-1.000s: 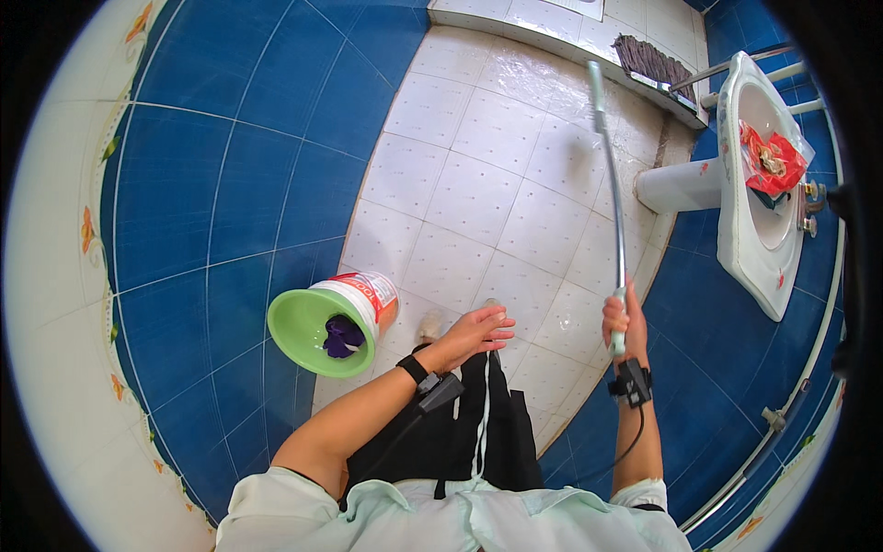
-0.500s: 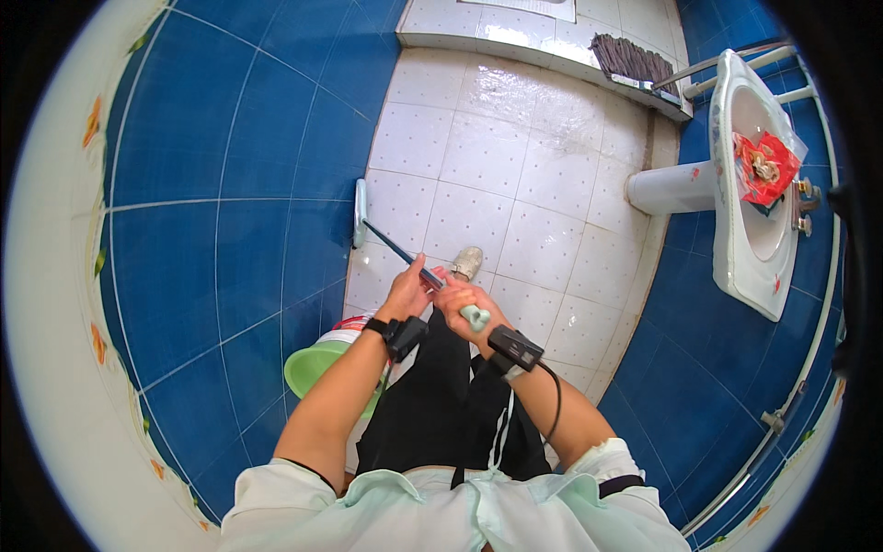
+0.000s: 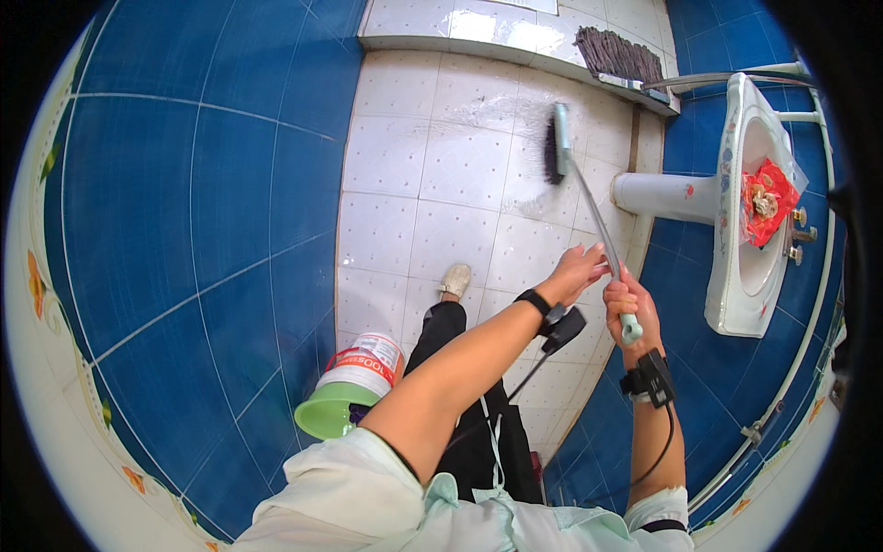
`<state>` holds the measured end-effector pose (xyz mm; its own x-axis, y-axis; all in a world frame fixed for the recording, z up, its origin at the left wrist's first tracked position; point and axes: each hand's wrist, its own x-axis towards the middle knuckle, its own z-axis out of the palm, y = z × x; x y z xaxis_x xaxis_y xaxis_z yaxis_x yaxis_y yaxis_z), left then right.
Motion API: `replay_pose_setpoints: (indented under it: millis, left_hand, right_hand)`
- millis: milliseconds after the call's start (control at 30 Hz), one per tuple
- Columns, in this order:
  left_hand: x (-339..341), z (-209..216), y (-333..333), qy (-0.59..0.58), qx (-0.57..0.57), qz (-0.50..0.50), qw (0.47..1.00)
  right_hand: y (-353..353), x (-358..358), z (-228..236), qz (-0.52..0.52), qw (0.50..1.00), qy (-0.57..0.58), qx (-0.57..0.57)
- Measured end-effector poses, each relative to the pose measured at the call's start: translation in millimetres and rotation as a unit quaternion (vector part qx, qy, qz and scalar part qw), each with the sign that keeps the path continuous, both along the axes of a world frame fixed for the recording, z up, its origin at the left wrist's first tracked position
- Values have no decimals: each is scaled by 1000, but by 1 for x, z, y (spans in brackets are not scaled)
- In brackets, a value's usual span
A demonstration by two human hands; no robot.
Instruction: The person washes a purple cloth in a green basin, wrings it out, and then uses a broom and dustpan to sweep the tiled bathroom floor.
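Note:
A long-handled broom reaches forward and slightly left from my hands. Its pale blue head with dark bristles is on the wet white tiles, right of the middle of the floor. My right hand is wrapped round the handle near its pale green end. Farther up the handle, my left hand holds it loosely, some fingers partly extended and others hidden behind the pole.
A white washbasin with a red plastic bag stands at the right. A dark mop lies by the far step. Near my left leg are a white bucket and a green basin.
Both hands have swung to the right with the broom. Its head has moved from beside the left wall across to the right half of the floor.

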<state>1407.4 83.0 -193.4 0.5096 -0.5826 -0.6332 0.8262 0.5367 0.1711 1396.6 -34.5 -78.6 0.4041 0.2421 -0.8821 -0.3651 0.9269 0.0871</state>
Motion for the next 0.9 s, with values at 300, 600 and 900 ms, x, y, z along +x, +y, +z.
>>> replay_pose_setpoints:
  millis: [300, 600, 900]
  left_hand:
    - [-39, -35, 228, 84, 162, -47, 982]
    - [-104, -7, 312, 175, 269, -4, 947]
    - [-112, 6, 336, 203, 266, 49, 941]
  right_hand:
    - [52, 30, 32, -102, 971, 12, 217]
    - [207, 196, -102, -296, 776, 67, 552]
    - [23, 157, -96, -378, 820, -34, 428]
